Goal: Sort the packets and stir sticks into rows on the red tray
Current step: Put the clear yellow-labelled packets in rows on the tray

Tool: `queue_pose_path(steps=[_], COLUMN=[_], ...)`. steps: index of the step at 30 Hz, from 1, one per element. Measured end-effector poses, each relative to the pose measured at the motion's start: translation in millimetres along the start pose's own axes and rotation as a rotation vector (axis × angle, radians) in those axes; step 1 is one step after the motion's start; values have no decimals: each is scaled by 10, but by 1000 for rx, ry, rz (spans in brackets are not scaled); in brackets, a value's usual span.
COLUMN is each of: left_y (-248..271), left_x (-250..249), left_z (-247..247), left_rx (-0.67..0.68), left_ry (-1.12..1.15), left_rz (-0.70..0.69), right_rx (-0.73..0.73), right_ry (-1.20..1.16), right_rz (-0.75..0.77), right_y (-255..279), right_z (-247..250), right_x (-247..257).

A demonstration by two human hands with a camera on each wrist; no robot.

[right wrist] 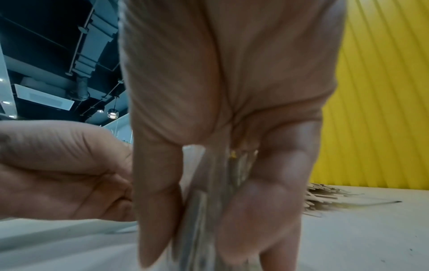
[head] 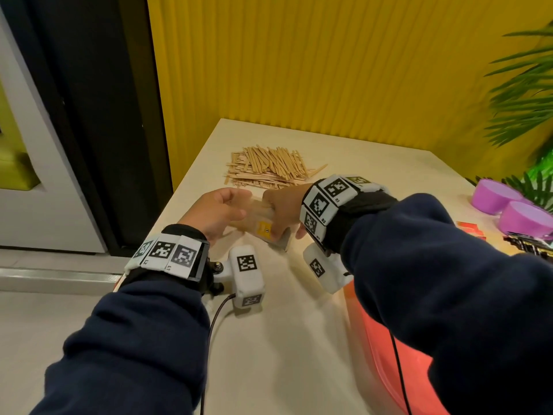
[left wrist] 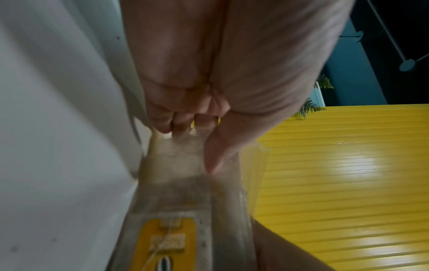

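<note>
Both hands hold a clear plastic bag of stir sticks (head: 259, 220) with a yellow label, just above the table's left part. My left hand (head: 220, 209) pinches its far end, thumb and fingers on the plastic (left wrist: 185, 155). My right hand (head: 279, 209) grips the labelled end, the bag (right wrist: 209, 210) squeezed between thumb and fingers. A loose heap of wooden stir sticks (head: 269, 169) lies behind the hands on the table. The red tray (head: 386, 348) sits at the near right, partly under my right sleeve.
Two purple cups (head: 508, 205) stand at the right edge, with dark packets (head: 529, 244) and an orange packet (head: 471, 229) beside them. A green plant (head: 526, 94) leans in from the right. The yellow ribbed wall (head: 329, 61) backs the beige table (head: 284, 339).
</note>
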State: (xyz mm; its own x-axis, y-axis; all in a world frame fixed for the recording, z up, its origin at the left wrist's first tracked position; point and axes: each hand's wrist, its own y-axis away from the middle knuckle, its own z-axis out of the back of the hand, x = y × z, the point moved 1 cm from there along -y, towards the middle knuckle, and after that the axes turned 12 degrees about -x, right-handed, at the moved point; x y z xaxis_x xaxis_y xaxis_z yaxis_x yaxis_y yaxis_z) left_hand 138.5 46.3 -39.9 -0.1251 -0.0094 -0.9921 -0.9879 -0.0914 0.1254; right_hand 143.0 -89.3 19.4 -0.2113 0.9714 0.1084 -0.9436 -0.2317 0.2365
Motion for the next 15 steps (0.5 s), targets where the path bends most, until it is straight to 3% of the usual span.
queue_pose_path(steps=[5, 11, 15], left_y=[-19, -61, -85], left_x=[6, 41, 51], left_z=[-7, 8, 1], left_rx=[-28, -40, -49], left_ry=[-19, -72, -76], left_rz=[-2, 23, 30], right_rx=[50, 99, 31], right_ry=[-82, 11, 58], right_rz=[-64, 14, 26], right_y=[-23, 14, -21], right_z=[23, -4, 12], right_x=[-29, 2, 7])
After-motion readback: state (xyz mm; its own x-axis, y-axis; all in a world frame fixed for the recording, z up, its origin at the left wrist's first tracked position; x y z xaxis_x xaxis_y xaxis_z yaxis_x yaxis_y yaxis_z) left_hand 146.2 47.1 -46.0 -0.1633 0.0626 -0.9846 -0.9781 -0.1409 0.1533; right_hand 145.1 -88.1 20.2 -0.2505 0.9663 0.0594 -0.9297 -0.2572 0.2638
